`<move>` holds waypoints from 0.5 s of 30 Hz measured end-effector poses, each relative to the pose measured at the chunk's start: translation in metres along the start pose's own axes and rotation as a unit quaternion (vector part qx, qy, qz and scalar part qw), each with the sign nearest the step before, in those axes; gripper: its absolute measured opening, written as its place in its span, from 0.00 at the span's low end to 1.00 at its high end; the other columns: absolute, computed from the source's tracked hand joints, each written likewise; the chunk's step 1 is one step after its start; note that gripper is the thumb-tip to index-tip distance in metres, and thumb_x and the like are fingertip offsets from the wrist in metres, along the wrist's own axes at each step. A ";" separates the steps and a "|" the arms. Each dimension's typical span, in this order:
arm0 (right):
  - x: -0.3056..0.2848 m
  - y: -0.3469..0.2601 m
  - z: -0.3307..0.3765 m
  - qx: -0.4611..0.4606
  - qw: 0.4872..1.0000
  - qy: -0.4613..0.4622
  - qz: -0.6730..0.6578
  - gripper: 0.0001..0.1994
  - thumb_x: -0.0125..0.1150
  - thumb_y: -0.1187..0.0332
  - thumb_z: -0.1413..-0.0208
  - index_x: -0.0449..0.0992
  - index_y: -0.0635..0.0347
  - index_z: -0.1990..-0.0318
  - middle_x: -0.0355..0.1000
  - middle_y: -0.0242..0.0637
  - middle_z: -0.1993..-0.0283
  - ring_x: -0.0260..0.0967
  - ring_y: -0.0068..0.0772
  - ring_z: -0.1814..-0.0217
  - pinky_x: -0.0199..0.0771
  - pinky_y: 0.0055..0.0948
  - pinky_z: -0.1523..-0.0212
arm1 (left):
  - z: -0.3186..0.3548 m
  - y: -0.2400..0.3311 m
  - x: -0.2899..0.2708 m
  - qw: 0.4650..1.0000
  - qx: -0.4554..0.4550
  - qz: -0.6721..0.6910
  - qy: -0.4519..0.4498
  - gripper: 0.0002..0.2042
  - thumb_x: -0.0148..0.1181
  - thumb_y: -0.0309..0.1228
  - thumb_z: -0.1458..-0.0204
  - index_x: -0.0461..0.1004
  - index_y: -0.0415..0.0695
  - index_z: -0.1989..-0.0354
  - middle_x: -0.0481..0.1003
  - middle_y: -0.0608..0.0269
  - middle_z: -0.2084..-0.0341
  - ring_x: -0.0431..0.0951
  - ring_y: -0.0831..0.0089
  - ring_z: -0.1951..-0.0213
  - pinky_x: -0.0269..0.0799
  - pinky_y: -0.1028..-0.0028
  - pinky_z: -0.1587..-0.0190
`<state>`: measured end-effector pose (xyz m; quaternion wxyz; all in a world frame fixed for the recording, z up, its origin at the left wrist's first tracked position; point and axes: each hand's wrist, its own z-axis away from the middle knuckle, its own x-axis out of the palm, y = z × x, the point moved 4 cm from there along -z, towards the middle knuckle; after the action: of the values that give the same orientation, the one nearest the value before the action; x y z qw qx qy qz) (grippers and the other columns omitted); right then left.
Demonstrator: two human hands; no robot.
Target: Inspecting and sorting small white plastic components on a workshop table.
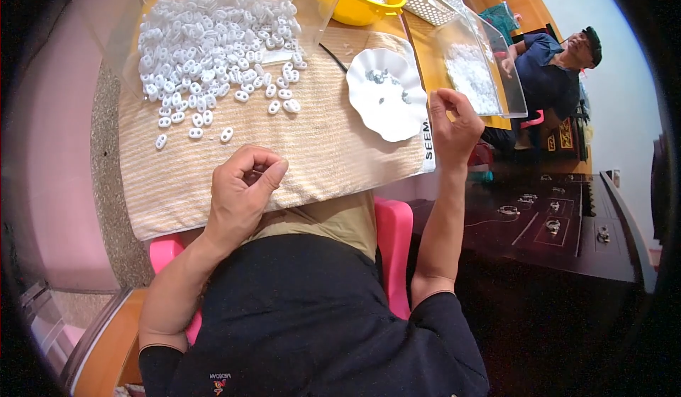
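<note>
Assembly step, likely: left hand [241,191] pinched shut on a small piece, barely visible; right hand [454,124] fingers together near dish [386,96]; next probably needs another white piece [213,49] from the tabletop's far-left pile

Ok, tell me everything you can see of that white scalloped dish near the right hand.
The white dish is shallow with a wavy, scalloped rim, glossy like plastic or glazed ceramic. It sits flat on the beige striped cloth near its right edge, slightly overhanging that edge. A few small dark grey pieces lie scattered inside, mostly toward its upper part; what they are is too small to tell. The right hand hovers just beside its right rim, fingertips pinched, seemingly not touching it. The loose white plastic pieces lie apart to its left.
</note>
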<state>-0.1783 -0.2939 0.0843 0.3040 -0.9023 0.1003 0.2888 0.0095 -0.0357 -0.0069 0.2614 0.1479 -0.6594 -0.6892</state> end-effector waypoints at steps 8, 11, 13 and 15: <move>-0.007 0.035 0.003 0.155 0.986 -0.037 -0.041 0.08 0.66 0.71 0.47 0.79 0.68 0.66 0.76 0.34 0.75 0.69 0.18 0.74 0.69 0.19 0.72 | -0.003 -0.002 0.002 1.000 -0.015 0.018 -0.003 0.05 0.62 0.27 0.45 0.75 0.38 0.67 0.72 0.71 0.74 0.69 0.86 0.72 0.66 0.83 0.68; 0.000 0.044 0.007 0.119 0.988 -0.095 -0.021 0.08 0.66 0.71 0.48 0.79 0.68 0.65 0.75 0.33 0.76 0.69 0.18 0.75 0.68 0.19 0.72 | -0.001 -0.003 0.005 1.000 0.002 0.014 -0.008 0.06 0.61 0.27 0.44 0.75 0.37 0.67 0.72 0.71 0.74 0.69 0.86 0.73 0.66 0.83 0.69; 0.004 0.052 0.018 0.152 0.980 -0.127 -0.018 0.08 0.65 0.71 0.48 0.80 0.68 0.65 0.75 0.33 0.76 0.69 0.18 0.74 0.68 0.20 0.72 | -0.001 -0.003 0.006 1.000 0.015 0.006 -0.010 0.06 0.61 0.28 0.44 0.75 0.37 0.67 0.72 0.71 0.74 0.69 0.86 0.73 0.66 0.83 0.69; 0.009 0.059 0.022 0.164 0.977 -0.136 -0.004 0.08 0.65 0.71 0.49 0.80 0.68 0.65 0.75 0.33 0.76 0.69 0.17 0.74 0.68 0.19 0.72 | -0.002 -0.004 0.008 1.000 -0.016 0.021 -0.016 0.06 0.62 0.28 0.44 0.75 0.37 0.67 0.72 0.71 0.74 0.69 0.86 0.72 0.66 0.83 0.68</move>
<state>-0.2019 -0.3270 0.0357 0.4597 -0.7929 0.0999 0.3873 0.0036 -0.0416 -0.0102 0.2672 0.1193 -0.6556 -0.6961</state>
